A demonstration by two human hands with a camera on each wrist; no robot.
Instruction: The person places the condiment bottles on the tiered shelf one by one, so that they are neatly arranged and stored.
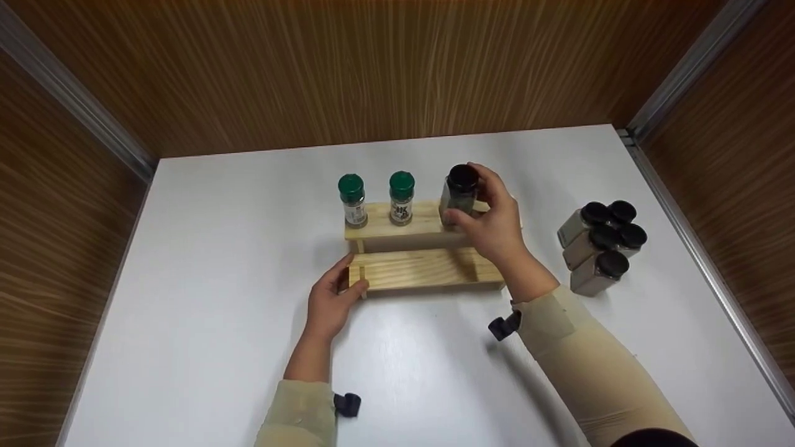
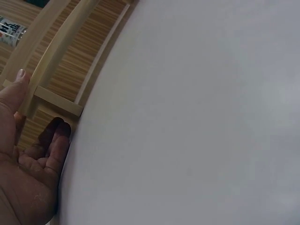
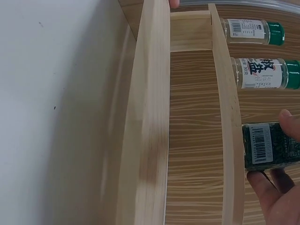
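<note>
I read the rack (image 1: 422, 270) as bare pale wood, smooth, its grain showing plainly under a matt surface. The dark jar (image 1: 458, 197) is see-through, shiny and smooth-sided; from here I can't tell glass from plastic. Its label (image 3: 262, 142) looks like paper, its black cap (image 1: 463, 178) like plastic. I'd call the green caps (image 1: 351, 185) plastic too, slightly glossy. The counter (image 1: 211, 298) is smooth and white with a soft sheen. I see brown, streaky wood grain on the wall (image 1: 372, 74), dull grey metal rails (image 1: 699, 65), and matt beige cloth sleeves (image 1: 608, 366).

Both hands (image 1: 328, 303) (image 1: 497, 225) curled, arms (image 1: 309, 360) (image 1: 599, 363) outstretched
</note>
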